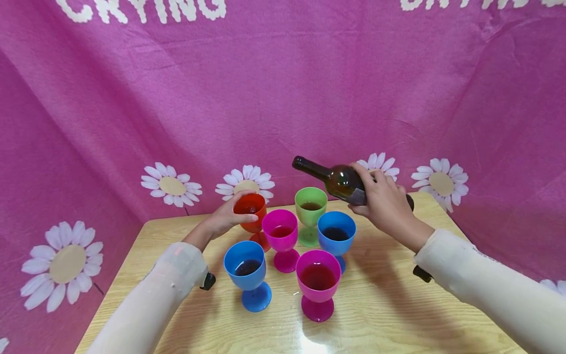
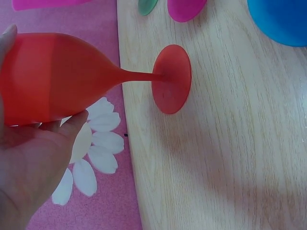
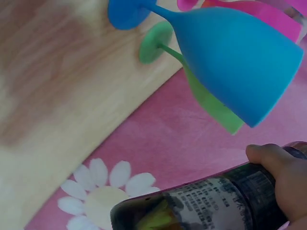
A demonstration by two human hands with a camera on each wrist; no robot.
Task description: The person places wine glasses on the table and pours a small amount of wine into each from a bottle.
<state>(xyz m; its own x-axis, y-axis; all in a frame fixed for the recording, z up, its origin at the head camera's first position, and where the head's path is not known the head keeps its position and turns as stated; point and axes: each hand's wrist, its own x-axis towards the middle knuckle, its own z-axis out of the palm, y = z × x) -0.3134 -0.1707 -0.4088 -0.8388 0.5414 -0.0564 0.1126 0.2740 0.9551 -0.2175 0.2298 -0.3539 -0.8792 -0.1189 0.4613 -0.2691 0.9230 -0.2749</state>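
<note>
My left hand [image 1: 223, 217] grips the bowl of a red plastic goblet [image 1: 258, 227], thumb on the near side and fingers round the far side. Dark liquid shows inside it. In the left wrist view the foot of the red goblet [image 2: 171, 79] is by the table edge. In my right hand [image 1: 385, 202] is a dark glass wine bottle [image 1: 342, 181], tipped on its side, its mouth pointing left and slightly up. The bottle's neck hangs above and behind a green goblet [image 1: 311, 216]; no stream leaves it. A printed label [image 3: 211, 203] shows in the right wrist view.
Around the middle stand a pink goblet [image 1: 279, 242], a right blue goblet [image 1: 337, 249], a left blue goblet [image 1: 245, 280] and a front pink goblet [image 1: 318, 294], each with dark or red liquid. The wooden table [image 1: 376, 305] meets a pink daisy-printed cloth [image 1: 274, 98] behind.
</note>
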